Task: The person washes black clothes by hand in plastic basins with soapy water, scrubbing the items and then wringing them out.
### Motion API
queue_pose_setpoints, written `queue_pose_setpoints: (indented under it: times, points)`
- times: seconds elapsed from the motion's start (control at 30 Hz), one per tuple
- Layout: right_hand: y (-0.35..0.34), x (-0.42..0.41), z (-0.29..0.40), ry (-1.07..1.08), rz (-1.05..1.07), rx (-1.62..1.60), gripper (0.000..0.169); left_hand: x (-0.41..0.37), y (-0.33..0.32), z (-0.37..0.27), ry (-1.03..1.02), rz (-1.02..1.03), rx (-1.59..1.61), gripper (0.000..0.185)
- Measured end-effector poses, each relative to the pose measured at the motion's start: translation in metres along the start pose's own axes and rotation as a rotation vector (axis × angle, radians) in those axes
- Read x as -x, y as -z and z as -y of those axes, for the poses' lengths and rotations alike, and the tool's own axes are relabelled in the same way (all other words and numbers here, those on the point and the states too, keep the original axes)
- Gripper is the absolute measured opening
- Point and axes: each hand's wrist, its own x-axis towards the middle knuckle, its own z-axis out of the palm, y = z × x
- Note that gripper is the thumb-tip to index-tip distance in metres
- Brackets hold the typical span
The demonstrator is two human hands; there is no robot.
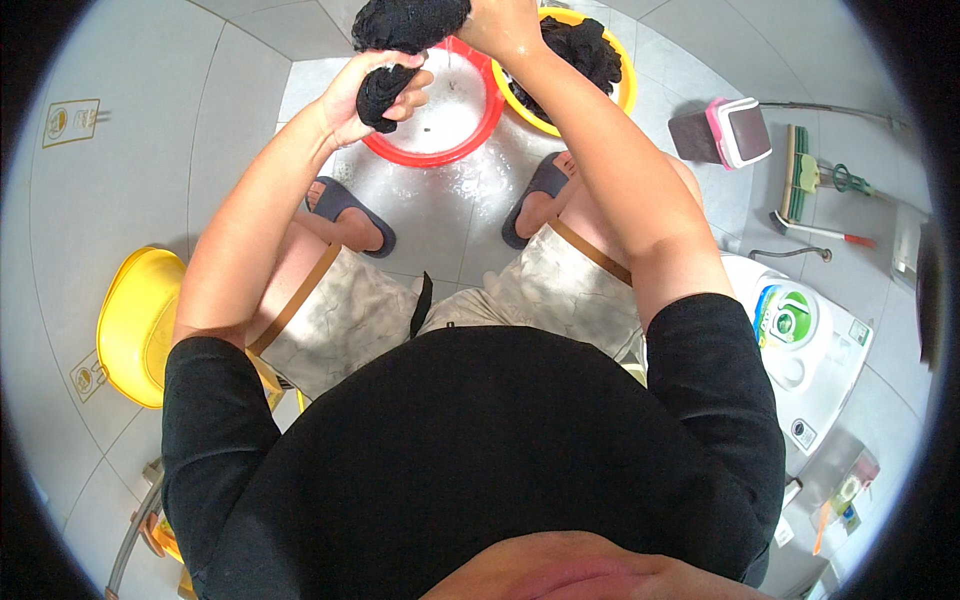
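A black wet cloth is bunched between my two hands above a red basin. My left hand grips one end, and part of the cloth bulges out between thumb and fingers. At the top edge of the view my right hand is closed around the other end; its fingers are partly cut off. Whitish, sudsy water fills the red basin. Just right of it stands a yellow basin heaped with dark wet fabric.
Wet grey floor tiles lie between my slippered feet. To the right are a lidded bin, a sponge mop, a brush and a detergent bottle on a white surface. A yellow tub leans at the left wall.
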Motion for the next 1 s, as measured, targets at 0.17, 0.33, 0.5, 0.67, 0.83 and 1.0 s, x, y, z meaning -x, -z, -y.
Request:
queue_pose_setpoints:
  times: [0.17, 0.33, 0.5, 0.67, 0.83, 1.0]
  points:
    - [-0.015, -0.009, 0.003, -0.083, -0.111, -0.101, 0.027, -0.004, -0.02, -0.005, -0.042, 0.215, 0.329, 0.014]
    - [-0.025, -0.014, 0.015, -0.192, -0.168, -0.209, 0.038, -0.013, -0.041, -0.006, -0.06, 0.398, 0.609, 0.013]
    - [-0.039, -0.026, 0.028, -0.679, -0.116, -0.808, 0.03, -0.024, -0.053, -0.012, -0.127, 0.467, 0.768, 0.018]
    - [-0.03, -0.03, 0.04, -0.38, -0.079, -1.138, 0.03, -0.032, -0.07, -0.021, -0.245, 0.505, 0.825, 0.016]
    - [-0.037, -0.035, 0.027, -0.595, -0.079, -1.331, 0.028, -0.041, -0.074, -0.028, -0.254, 0.525, 0.762, 0.016]
    - [-0.017, -0.046, 0.039, -0.556, -0.06, -1.087, 0.026, -0.037, -0.059, -0.037, -0.234, 0.493, 0.725, 0.018]
